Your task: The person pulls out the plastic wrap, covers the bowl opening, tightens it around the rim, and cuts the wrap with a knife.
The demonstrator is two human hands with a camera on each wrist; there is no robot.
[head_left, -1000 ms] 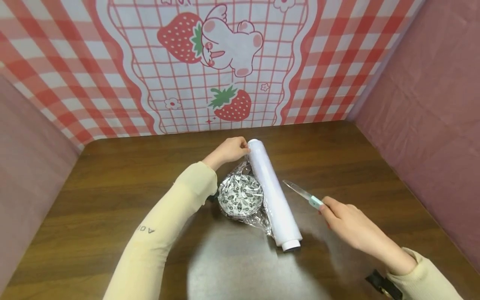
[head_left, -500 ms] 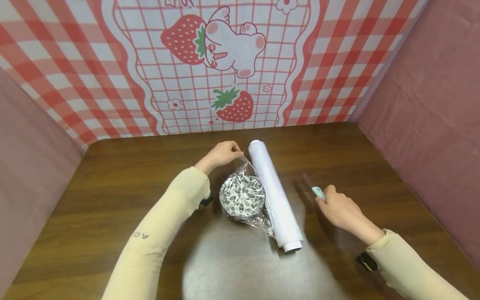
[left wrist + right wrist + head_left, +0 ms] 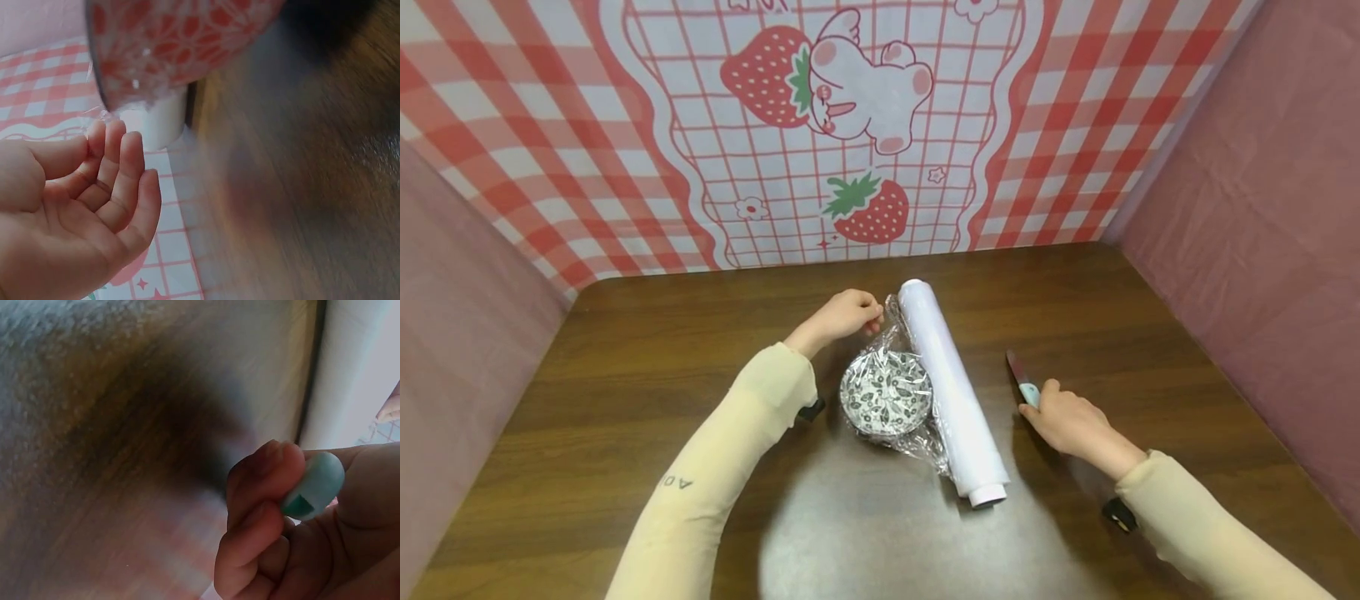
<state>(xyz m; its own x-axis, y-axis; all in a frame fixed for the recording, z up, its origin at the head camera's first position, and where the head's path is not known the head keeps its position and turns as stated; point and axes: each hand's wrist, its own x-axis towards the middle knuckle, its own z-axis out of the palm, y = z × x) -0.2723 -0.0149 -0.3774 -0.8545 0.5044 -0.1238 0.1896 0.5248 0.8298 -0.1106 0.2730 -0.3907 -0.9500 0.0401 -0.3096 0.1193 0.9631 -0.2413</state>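
Note:
A bowl (image 3: 886,393) with a grey-and-white leaf pattern seems to have clear cling film (image 3: 891,337) over it; in the left wrist view the outside of the bowl (image 3: 181,37) is red-flowered. My left hand (image 3: 847,315) hovers at its far left, fingers loosely bent, a little apart from the film's bunched edge; the left wrist view shows the palm and no thing inside the fingers. A long roll of cling film (image 3: 951,392) lies against the bowl's right side. Right of it, my right hand (image 3: 1071,421) grips a small knife (image 3: 1028,392) by its pale-green handle, low over the table.
The brown wooden table (image 3: 647,375) has a bright glare at its front middle. Behind stands a red-checked cloth (image 3: 1075,125) with strawberries, and pink cloth walls (image 3: 1247,217) close in both sides.
My left hand has drawn back leftward from the roll with the film edge, then let it go. My right hand has moved left, and the knife has come down towards the table.

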